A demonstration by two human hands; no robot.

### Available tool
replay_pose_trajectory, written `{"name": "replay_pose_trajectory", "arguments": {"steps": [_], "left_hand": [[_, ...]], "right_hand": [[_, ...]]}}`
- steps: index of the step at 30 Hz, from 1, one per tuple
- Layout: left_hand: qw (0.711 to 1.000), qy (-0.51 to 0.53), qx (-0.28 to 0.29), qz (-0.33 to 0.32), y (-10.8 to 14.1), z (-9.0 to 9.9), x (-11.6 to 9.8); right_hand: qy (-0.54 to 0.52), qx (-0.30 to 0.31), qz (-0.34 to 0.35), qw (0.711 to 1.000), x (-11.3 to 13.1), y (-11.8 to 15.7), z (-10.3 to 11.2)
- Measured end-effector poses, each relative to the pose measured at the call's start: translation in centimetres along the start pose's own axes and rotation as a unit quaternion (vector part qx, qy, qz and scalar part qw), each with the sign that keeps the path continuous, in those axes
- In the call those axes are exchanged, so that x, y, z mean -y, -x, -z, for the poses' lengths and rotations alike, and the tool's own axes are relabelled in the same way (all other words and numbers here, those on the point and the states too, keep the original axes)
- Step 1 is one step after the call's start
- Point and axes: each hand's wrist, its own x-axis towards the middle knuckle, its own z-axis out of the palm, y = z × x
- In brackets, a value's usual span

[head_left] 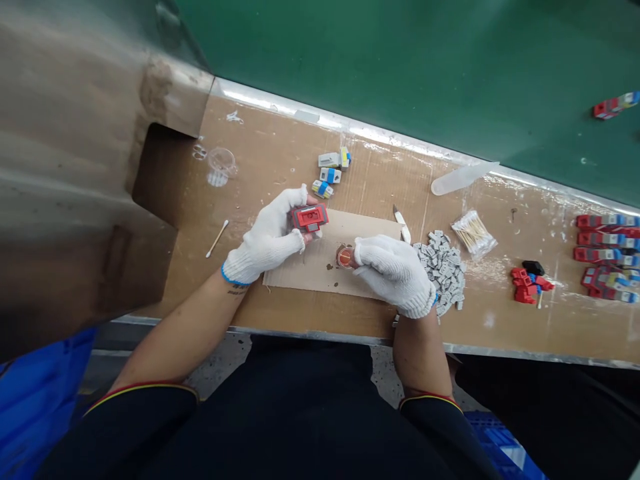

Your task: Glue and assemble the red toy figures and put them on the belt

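My left hand (270,237), in a white knit glove with bare fingertips, grips a red and grey plastic block (311,217) between thumb and fingers. The block's recessed red face is turned up. My right hand (393,270), gloved the same way, has its fingers bent together at a small round cup (345,257) with orange-brown content. Whether the fingers hold the cup or something thin over it cannot be made out. Both hands are over a cardboard sheet (290,273) with dark stains beside the cup.
Near my right hand lie a heap of small grey parts (443,270), a white-handled knife (402,225) and a bag of cotton swabs (474,233). Grey blocks (330,175) sit beyond my left hand. Red parts (525,285) and block rows (600,253) are rightward. A metal housing (100,133) stands left.
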Motion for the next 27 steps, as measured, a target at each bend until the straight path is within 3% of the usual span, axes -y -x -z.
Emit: {"name": "replay_pose_trajectory", "arguments": {"steps": [5, 12, 16, 19, 22, 24, 27], "left_hand": [[1.0, -0.006, -0.003, -0.015, -0.3, -0.1, 0.2], [0.998, 0.059, -0.016, -0.013, -0.5, -0.3, 0.2], [0.999, 0.047, 0.006, -0.024, -0.3, -0.3, -0.5], [0.997, -0.025, 0.008, -0.072, 0.1, -0.5, -1.0], [0.987, -0.126, 0.001, -0.1, 0.8, -1.0, -1.6], [0.978, -0.182, 0.015, -0.103, 1.4, -1.7, -1.9], [0.969, -0.213, 0.036, -0.119, 2.1, -3.1, -2.0]], "right_hand": [[-0.029, 0.032, -0.025, 0.999, -0.3, 0.2, -0.3], [-0.052, -0.013, -0.066, 0.996, 0.0, -0.3, -0.3], [-0.101, -0.048, -0.135, 0.985, 0.2, 0.3, 0.9], [-0.191, -0.125, -0.16, 0.96, 0.1, 0.9, 1.1], [-0.274, -0.257, -0.143, 0.916, 0.4, 0.9, 0.6], [-0.287, -0.324, -0.128, 0.892, 1.0, 0.5, 0.2], [-0.273, -0.371, -0.106, 0.881, 2.3, 0.1, -0.1]]}}
